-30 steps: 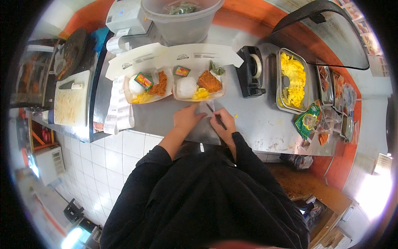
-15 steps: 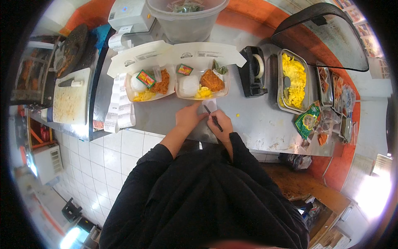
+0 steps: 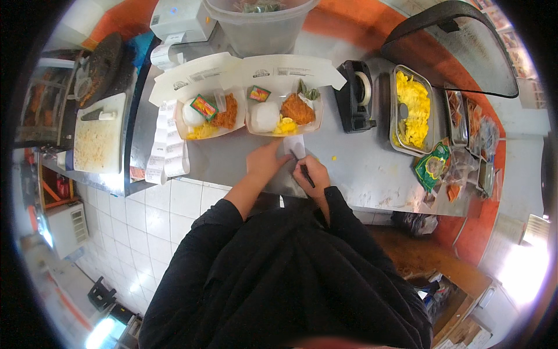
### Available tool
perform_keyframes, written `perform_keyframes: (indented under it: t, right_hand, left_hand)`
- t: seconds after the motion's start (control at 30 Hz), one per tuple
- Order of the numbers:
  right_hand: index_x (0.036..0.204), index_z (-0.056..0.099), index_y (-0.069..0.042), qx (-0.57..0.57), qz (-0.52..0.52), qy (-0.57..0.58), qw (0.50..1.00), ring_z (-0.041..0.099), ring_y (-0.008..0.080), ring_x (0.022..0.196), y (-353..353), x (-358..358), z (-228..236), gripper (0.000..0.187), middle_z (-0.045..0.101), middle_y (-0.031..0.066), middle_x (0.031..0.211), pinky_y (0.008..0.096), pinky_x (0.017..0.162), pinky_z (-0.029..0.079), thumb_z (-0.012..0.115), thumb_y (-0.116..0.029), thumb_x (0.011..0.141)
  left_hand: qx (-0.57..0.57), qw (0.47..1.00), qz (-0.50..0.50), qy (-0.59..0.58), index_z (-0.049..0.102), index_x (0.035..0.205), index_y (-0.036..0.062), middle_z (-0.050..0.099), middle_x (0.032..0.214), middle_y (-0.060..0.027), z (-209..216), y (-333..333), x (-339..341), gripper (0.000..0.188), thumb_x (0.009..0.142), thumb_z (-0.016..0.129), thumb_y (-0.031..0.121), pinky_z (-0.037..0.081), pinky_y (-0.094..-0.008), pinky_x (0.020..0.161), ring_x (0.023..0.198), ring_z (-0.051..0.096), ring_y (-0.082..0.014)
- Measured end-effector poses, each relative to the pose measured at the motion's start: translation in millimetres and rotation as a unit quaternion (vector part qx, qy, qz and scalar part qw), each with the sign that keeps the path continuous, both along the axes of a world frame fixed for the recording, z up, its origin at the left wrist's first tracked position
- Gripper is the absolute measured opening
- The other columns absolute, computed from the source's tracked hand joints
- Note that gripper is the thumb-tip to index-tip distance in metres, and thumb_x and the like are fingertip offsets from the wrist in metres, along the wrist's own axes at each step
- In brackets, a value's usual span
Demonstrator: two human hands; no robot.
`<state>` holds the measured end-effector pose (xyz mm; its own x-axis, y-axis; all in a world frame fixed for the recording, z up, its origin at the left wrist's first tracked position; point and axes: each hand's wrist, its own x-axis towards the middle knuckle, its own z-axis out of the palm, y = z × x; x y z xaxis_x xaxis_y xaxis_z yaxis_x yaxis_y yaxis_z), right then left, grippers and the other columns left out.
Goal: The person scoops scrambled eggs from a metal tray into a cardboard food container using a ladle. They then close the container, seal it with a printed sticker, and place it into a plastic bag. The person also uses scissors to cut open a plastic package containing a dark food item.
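A small white paper slip [image 3: 294, 145] lies on the metal counter, just in front of two open meal boxes. My left hand [image 3: 265, 161] rests flat at the slip's left side, fingers stretched forward and thumb out toward the paper. In my right hand [image 3: 315, 175] a black pen [image 3: 306, 173] is gripped, its tip at the slip. The left meal box [image 3: 220, 137] and the right meal box [image 3: 264, 136] each contain a white rice mound, a fried brown piece, yellow shreds and a small sachet.
A black tape dispenser [image 3: 356, 104] stands right of the boxes. Beyond it are a tray of yellow shreds [image 3: 412, 110] and a green packet [image 3: 431, 167]. A long receipt strip [image 3: 167, 152], a cutting board [image 3: 100, 139] with a knife, a printer [image 3: 181, 22] and a plastic tub [image 3: 261, 32] are around.
My right hand and the pen have shifted slightly toward me, and more of the slip shows. My left hand stays nearly in place.
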<state>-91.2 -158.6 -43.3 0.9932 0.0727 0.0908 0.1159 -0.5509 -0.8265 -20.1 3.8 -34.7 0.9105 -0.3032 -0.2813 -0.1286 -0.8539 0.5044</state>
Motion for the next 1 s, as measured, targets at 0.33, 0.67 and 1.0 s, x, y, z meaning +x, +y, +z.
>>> perform_keyframes:
  t: [0.33,0.67,1.0]
  right_hand:
    - [0.106,0.056,-0.004,-0.138,-0.240,-0.028,0.961,0.052,0.0335,0.098,-70.3,7.4,18.5,0.031,0.049,0.0178,0.109,0.0365,0.081,0.044,0.059,0.000,0.075]
    - [0.106,0.059,-0.007,-0.165,-0.095,-0.174,0.966,0.052,0.0345,0.100,-64.2,153.7,94.3,0.035,0.056,0.0177,0.110,0.0402,0.086,0.042,0.066,-0.006,0.072]
    - [0.085,0.053,-0.002,-0.127,-0.266,-0.178,0.939,0.049,0.0359,0.096,-40.0,71.1,14.6,0.026,0.052,0.0174,0.099,0.0430,0.085,0.039,0.050,0.010,0.062]
  left_hand:
    - [-0.054,0.995,-0.018,0.077,0.052,0.123,0.0187,0.063,0.095,-0.0131,3.0,14.3,2.6,0.051,0.078,0.065,0.038,0.048,-0.0410,0.076,0.088,0.061,-0.0296]
    - [-0.026,0.914,-0.076,-0.397,0.054,0.123,0.0188,0.058,0.110,-0.0099,121.4,13.6,128.0,0.049,0.076,0.068,0.017,0.034,-0.0454,0.099,0.107,0.052,-0.0327]
    - [-0.069,0.963,-0.112,-0.237,0.052,0.124,0.0125,0.041,0.133,-0.0236,39.3,2.6,66.8,0.053,0.077,0.067,0.032,0.030,-0.0448,0.104,0.126,0.036,-0.0376]
